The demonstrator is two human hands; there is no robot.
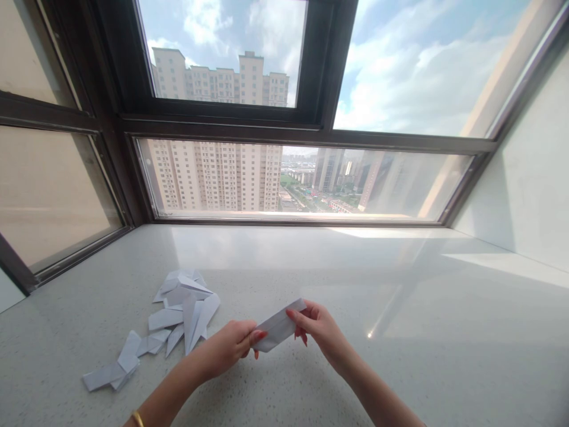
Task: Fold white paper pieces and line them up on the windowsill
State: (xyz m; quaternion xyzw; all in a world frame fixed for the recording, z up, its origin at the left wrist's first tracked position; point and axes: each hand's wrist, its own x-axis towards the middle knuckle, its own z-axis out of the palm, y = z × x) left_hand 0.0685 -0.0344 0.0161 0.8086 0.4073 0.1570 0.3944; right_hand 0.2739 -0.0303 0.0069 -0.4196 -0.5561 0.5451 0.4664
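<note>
A folded piece of white paper (pixel 278 327) is held tilted above the pale speckled sill, its right end higher than its left. My left hand (pixel 233 346) pinches its lower left end, thumb on top and fingers beneath. At the upper right end my right hand (pixel 313 323) grips the same paper between thumb and fingers. To the left, beyond my left forearm, lies a loose pile of folded white paper pieces (pixel 189 299), with several more pieces (pixel 128 353) trailing toward the lower left.
The wide stone sill (pixel 422 332) reaches back to a dark window frame (pixel 288 222). A white wall (pixel 528 178) stands at the right, and more dark-framed glass (pixel 57 190) is on the left. Tall buildings show outside.
</note>
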